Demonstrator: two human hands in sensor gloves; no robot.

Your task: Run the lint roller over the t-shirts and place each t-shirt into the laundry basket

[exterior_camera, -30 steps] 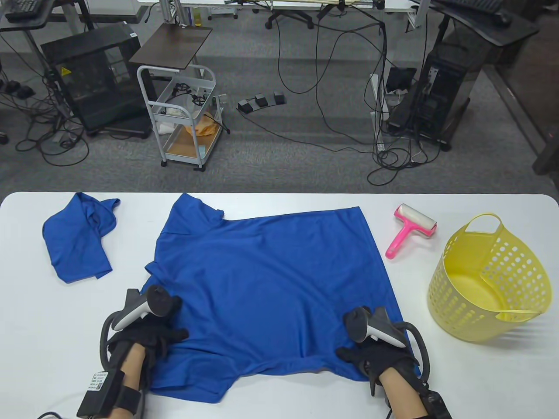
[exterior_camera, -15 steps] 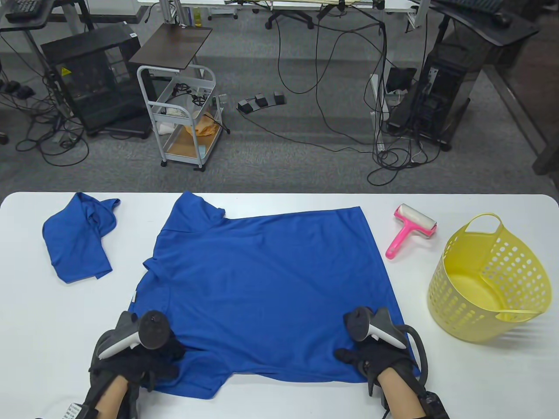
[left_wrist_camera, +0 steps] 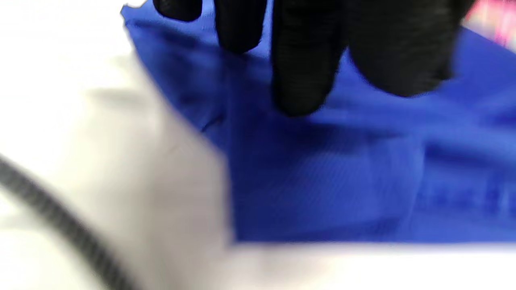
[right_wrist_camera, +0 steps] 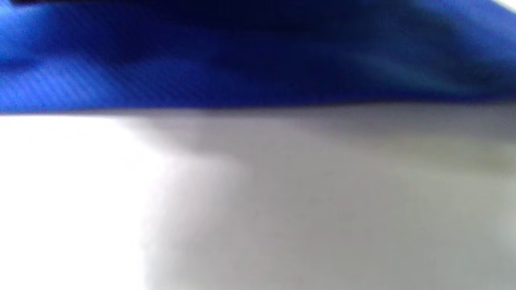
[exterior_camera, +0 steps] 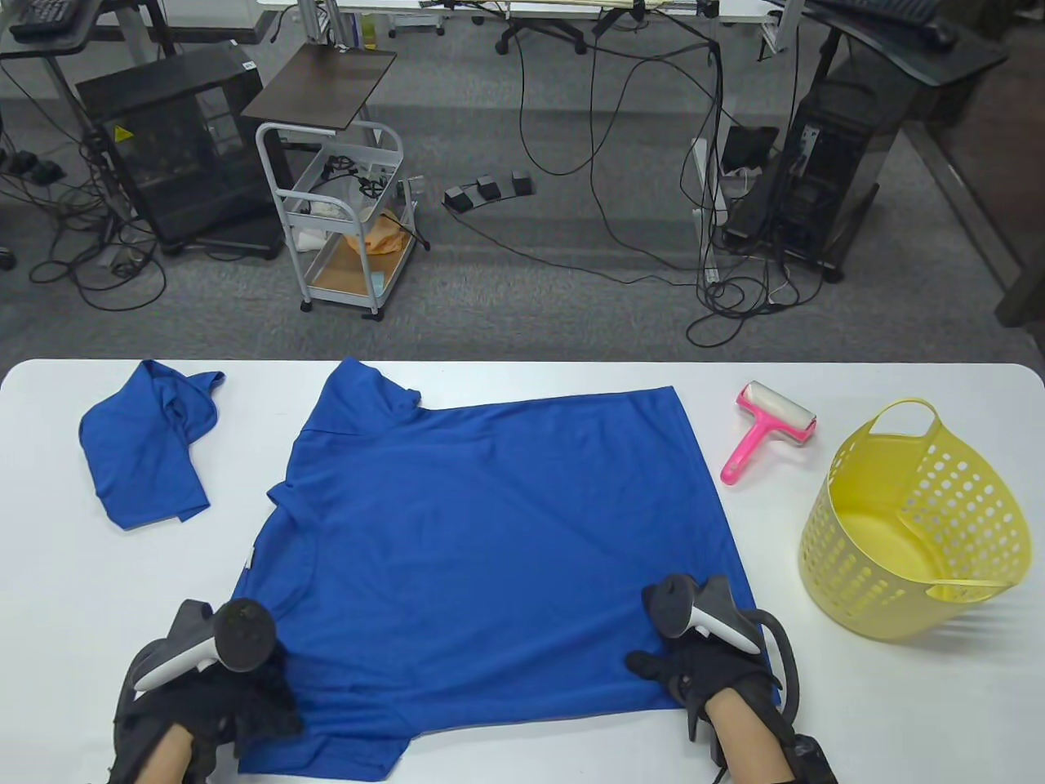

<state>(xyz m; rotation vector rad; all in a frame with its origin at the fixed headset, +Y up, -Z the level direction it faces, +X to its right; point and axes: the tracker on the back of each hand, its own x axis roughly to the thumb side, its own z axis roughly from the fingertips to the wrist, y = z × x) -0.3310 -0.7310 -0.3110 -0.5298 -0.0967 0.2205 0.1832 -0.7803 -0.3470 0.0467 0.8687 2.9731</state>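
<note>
A blue t-shirt (exterior_camera: 490,523) lies spread on the white table (exterior_camera: 857,719). My left hand (exterior_camera: 245,710) grips its near-left sleeve area close to the table's front edge; the left wrist view shows gloved fingers (left_wrist_camera: 302,72) bunched down on the blue cloth (left_wrist_camera: 322,181). My right hand (exterior_camera: 678,670) holds the shirt's near-right corner, thumb on top; in the right wrist view the blue hem (right_wrist_camera: 201,60) stands slightly off the table. A pink lint roller (exterior_camera: 763,431) lies untouched to the right of the shirt. The yellow laundry basket (exterior_camera: 849,572) leans at the far right, nothing in it.
A second blue t-shirt (exterior_camera: 147,449) lies crumpled at the table's far left. Beyond the table's far edge are a white trolley (exterior_camera: 343,220), cables and computer cases on the floor.
My left hand has drawn the shirt's near-left part leftward and toward the front edge, pulling the near hem straight. The right hand has stayed in place.
</note>
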